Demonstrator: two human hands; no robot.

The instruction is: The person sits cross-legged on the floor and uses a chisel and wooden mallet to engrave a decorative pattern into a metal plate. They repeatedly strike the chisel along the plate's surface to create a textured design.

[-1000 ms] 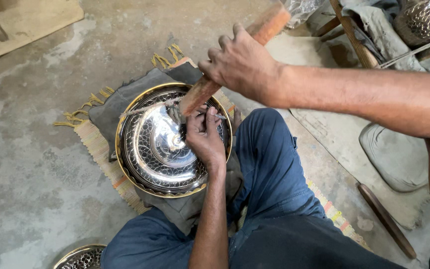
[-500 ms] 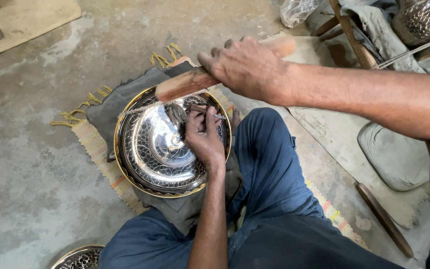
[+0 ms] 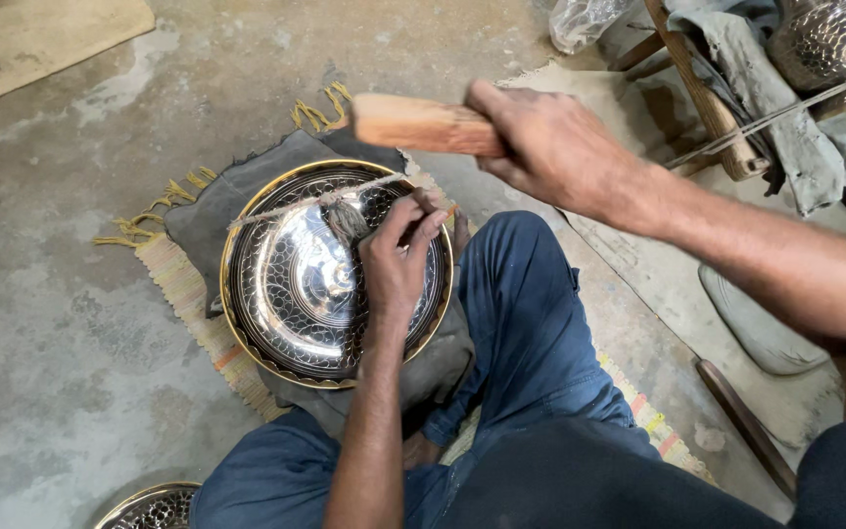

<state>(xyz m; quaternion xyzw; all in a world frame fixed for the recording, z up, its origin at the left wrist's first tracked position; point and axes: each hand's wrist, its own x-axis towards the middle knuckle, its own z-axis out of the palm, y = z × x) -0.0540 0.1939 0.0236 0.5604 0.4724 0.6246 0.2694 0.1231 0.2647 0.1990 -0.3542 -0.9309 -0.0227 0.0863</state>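
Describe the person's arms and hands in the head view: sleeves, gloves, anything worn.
Both are bare: the left hand and the right hand have no gloves, rings or wristbands visible. No sleeve shows on either forearm; a dark sleeve edge may begin at the right upper arm, at the frame's edge. Legs are in blue trousers.

Concrete floor (image 3: 70, 294) carries a fringed mat (image 3: 183, 294) and dark cloth (image 3: 237, 191).

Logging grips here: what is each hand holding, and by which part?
Right hand grips the wooden mallet at one end. Left hand pinches a small tool on the plate; exact hold unclear.
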